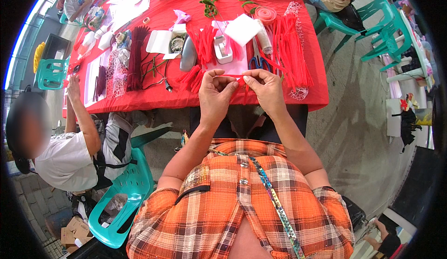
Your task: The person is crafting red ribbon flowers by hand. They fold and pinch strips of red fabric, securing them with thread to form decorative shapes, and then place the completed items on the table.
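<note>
Near the table's front edge, my left hand and my right hand are close together, both closed in a pinch. Between them stretches a red chenille stem, with red ends hanging below the fingers. Just beyond my right hand lie scissors with dark blue handles. A large bundle of red chenille stems spreads to the right, and another red bundle sits past my left hand. A white dispenser-like item and a white square pad are ahead of my hands.
A red-covered table holds dark red stems, a grey rounded object, a plug on a cord and green leafy pieces. A co-worker sits at left beside a green chair; others sit at the far side.
</note>
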A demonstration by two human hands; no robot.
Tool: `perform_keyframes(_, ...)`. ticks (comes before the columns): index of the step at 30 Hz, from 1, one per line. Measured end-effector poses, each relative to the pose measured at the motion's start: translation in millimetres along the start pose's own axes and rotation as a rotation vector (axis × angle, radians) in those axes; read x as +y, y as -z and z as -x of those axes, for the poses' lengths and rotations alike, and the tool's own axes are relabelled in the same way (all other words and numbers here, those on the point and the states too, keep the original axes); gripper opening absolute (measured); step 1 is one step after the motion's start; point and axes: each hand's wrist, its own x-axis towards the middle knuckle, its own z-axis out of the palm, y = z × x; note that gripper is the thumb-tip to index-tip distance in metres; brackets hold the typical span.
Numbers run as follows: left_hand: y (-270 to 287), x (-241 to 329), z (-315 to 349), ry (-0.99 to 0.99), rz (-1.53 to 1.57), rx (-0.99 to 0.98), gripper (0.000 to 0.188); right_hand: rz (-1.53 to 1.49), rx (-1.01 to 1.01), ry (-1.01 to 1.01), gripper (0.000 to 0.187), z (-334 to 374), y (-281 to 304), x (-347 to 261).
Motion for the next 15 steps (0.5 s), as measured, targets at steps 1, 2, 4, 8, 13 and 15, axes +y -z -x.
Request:
perform_keyframes(1, 0.0, 0.4, 0.2, -0.010, -0.008, -0.001, 0.032, 0.020, -0.010, -0.009, 0.010, 0.0, 0.3, -1.1)
perform_keyframes(2, 0.1, 0.4, 0.4, -0.018, -0.015, -0.001, 0.032, 0.040, -0.019, -0.019, 0.011, 0.1, 1.0, -2.7)
perform_keyframes(4, -1.0, 2.0, 2.9, -0.074, -0.155, 0.021, 0.031, 0.067, -0.029, -0.034, 0.011, 0.1, 1.5, -3.2)
perform_keyframes(8, -5.3, -1.3, 5.1, -0.140, -0.172, 0.046, 0.030, 0.060, -0.046, -0.087, 0.012, -1.7, 2.6, -0.9)
perform_keyframes(13, -7.7, -13.5, 4.4, -0.288, -0.153, 0.096, 0.028, -0.122, -0.024, -0.111, 0.012, -0.8, 0.2, 1.4)
perform_keyframes(15, -6.7, -18.7, 4.9, -0.355, -0.166, 0.097, 0.026, -0.234, -0.023, -0.173, 0.012, -1.2, 0.2, 1.8)
